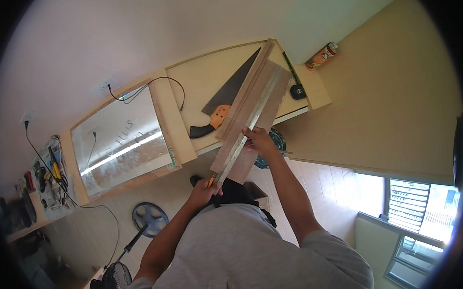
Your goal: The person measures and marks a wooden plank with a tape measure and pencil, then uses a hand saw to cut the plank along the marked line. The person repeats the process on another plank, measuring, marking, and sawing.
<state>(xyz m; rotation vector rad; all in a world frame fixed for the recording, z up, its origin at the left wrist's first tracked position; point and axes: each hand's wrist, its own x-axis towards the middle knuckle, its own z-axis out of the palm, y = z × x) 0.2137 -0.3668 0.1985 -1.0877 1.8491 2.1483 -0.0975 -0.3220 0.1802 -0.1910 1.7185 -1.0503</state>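
A long brown wooden board (pixel 261 97) lies on a pale workbench (pixel 203 80) and overhangs its near edge. A long metal ruler (pixel 252 122) lies lengthwise on the board. My right hand (pixel 259 140) presses down on the ruler about halfway along, fingers spread. My left hand (pixel 204 190) is at the board's near end and grips an orange pencil (pixel 211 180), its tip against the ruler's edge. A second narrow wooden strip (pixel 249 84) lies beside the board on its left.
A hand saw (pixel 224 101) with an orange and black handle lies left of the board. A black tape measure (pixel 297 91) and an orange can (pixel 322 55) sit at the bench's far end. A clear panel (pixel 119 140), a floor fan (pixel 148 219) and a tool shelf (pixel 46 181) are to the left.
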